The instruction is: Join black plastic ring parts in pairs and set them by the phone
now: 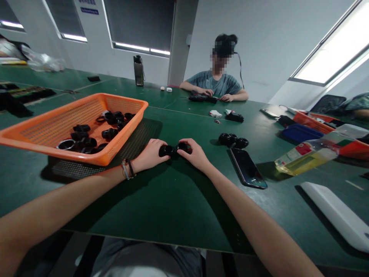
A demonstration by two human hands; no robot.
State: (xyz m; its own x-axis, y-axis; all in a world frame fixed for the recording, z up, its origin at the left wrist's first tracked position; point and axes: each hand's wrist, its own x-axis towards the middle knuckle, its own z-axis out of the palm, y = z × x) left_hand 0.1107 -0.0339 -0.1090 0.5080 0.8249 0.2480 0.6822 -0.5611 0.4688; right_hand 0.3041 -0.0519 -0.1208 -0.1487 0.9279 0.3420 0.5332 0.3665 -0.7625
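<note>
At the middle of the green table, my left hand closes its fingers around a black plastic fitting with a round opening. Just beside it, my right hand pinches a black round part between thumb and fingers. The two pieces touch or nearly touch; whether they are joined I cannot tell. To the left stands an orange basket holding several loose black fittings. A small group of similar black fittings lies to the right of my right hand.
On the right are a phone, a bottle of yellow liquid lying tilted, a white block and a blue tray. Across the table a person sits with hands near a dark power tool. A dark water bottle stands farther back.
</note>
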